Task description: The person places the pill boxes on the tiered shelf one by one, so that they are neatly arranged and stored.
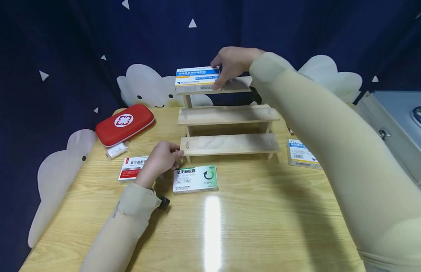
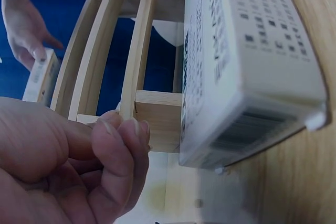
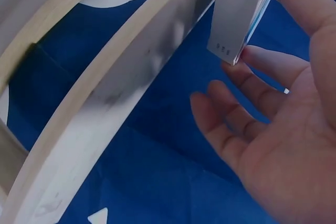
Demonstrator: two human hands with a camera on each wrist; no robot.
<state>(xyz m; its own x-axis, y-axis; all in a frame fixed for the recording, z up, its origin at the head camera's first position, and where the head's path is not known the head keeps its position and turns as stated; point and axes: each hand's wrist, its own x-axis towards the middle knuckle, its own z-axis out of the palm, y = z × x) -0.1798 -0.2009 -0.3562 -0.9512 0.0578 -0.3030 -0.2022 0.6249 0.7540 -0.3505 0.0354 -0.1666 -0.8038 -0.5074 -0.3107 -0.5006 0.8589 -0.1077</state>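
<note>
My right hand [image 1: 235, 62] pinches the right end of a blue-and-white medicine box [image 1: 193, 78] at the left end of the top tier of a three-tier wooden display stand [image 1: 229, 144]. In the right wrist view, the thumb and fingers of the right hand [image 3: 283, 103] hold the end of that box [image 3: 231, 22]. My left hand [image 1: 160, 160] grips the left end of the lowest tier, and the left wrist view shows its fingertips [image 2: 126, 129] at the board's edge. A green-and-white capsule box [image 1: 196, 179] lies just in front of the stand, close to the left hand.
A red-and-white medicine box [image 1: 130, 166], partly behind the left forearm, lies at left near a red first-aid case [image 1: 125, 124] and a small white wrapped roll [image 1: 116, 150]. Another blue-and-white box [image 1: 302, 153] lies at right, near a metal case [image 1: 397, 124]. A dark curtain [image 1: 210, 34] hangs behind.
</note>
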